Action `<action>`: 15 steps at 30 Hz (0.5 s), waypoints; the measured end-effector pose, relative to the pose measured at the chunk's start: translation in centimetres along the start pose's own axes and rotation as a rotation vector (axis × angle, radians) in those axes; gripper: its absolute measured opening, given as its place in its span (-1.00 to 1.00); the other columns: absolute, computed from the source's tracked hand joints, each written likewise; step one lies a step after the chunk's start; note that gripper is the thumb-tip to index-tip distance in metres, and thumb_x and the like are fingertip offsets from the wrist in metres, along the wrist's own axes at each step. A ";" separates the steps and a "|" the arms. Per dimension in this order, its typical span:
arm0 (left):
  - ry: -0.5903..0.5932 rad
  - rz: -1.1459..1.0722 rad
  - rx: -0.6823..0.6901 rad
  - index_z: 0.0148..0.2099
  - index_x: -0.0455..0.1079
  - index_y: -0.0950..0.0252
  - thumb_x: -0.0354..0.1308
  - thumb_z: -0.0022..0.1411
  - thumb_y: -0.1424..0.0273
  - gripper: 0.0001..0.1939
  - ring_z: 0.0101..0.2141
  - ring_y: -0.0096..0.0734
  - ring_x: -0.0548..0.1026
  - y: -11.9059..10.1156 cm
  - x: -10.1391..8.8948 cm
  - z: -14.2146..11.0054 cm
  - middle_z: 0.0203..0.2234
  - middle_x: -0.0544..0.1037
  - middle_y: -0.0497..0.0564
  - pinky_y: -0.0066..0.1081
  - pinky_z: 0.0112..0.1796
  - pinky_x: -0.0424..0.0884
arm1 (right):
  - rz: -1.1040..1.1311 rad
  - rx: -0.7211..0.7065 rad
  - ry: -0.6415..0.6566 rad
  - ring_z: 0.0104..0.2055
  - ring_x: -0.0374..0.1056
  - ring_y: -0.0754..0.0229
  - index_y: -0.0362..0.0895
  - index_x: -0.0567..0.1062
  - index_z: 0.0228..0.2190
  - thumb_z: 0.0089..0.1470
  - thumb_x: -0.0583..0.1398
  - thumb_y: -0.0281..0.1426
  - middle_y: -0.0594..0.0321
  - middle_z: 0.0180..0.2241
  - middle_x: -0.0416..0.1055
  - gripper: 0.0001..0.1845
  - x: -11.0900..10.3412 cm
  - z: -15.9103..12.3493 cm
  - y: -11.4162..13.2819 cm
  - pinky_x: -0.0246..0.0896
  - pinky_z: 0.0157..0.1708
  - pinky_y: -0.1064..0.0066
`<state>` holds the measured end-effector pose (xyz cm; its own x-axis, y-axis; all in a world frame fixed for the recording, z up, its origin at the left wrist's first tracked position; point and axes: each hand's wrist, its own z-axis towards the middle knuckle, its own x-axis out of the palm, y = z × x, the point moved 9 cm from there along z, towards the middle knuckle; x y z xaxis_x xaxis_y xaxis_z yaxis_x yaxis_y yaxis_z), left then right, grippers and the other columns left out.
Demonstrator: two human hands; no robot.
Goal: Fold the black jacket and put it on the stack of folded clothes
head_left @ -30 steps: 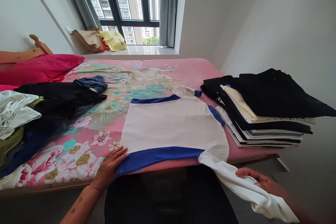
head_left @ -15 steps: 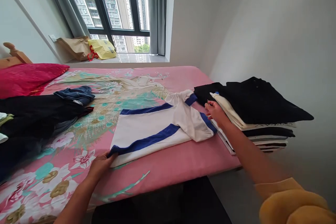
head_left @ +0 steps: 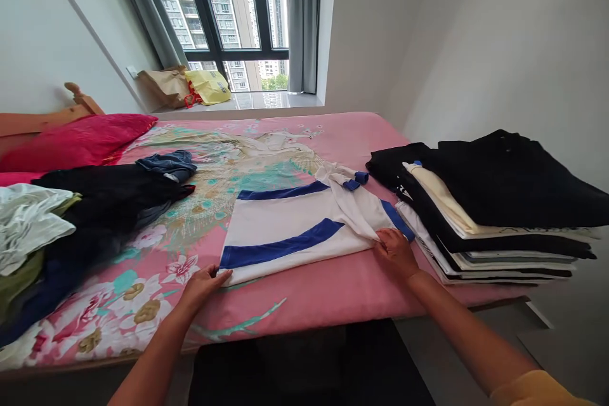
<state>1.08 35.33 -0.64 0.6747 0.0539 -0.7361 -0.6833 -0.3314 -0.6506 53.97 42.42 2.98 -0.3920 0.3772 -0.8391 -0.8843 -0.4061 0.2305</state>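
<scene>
A white shirt with blue bands lies partly folded on the bed, its collar end and sleeve bunched to the right. My left hand pinches the shirt's near left corner, thumb on top of the cloth. At the near right edge my right hand has its fingers closed on the folded sleeve part. Just right of that hand stands a stack of folded clothes, topped by a black garment.
Loose clothes lie heaped at left: a black garment, blue jeans and a white piece. Behind them is a red pillow. A yellow bag and a brown paper bag sit on the windowsill.
My right hand has come down from the far sleeve to the shirt's near right edge and taken hold there. The sleeve cloth lies differently. The view has shifted left.
</scene>
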 end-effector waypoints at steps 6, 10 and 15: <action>0.053 -0.196 -0.027 -0.47 0.31 0.28 0.12 -0.06 -0.05 -0.55 -0.56 -0.45 0.32 0.8 0.7 0.3 -0.65 0.35 -0.15 -0.49 -0.51 0.17 | -0.019 0.363 0.087 -0.35 0.24 0.09 -0.13 0.37 -0.51 0.17 -0.07 -0.21 0.14 -0.50 0.32 -0.63 -1.2 -2.3 -5.7 0.08 -0.29 0.34; 0.087 -0.186 -0.024 -0.41 0.38 0.29 0.14 -0.08 -0.06 -0.52 -0.52 -0.40 0.39 0.8 0.8 0.9 -0.58 0.45 -0.10 -0.48 -0.48 0.23 | 0.069 0.556 0.302 -0.38 0.27 0.17 -0.12 0.42 -0.41 0.18 -0.05 -0.19 0.21 -0.47 0.37 -0.64 -0.6 -3.9 -7.3 0.03 -0.40 0.44; 0.104 -0.038 0.064 -0.31 0.43 0.27 0.05 0.03 -0.04 -0.54 -0.43 -0.32 0.46 0.1 0.7 1.2 -0.49 0.53 -0.06 -0.47 -0.41 0.28 | 0.087 0.597 0.339 -0.39 0.29 0.18 -0.14 0.44 -0.39 0.19 -0.03 -0.17 0.19 -0.46 0.39 -0.62 -0.8 -3.6 -7.6 0.00 -0.44 0.45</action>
<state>1.13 36.49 -1.39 0.7235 -0.0336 -0.6895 -0.6708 -0.2700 -0.6908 61.90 42.16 0.13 -0.4526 0.0435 -0.8907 -0.8798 0.1410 0.4539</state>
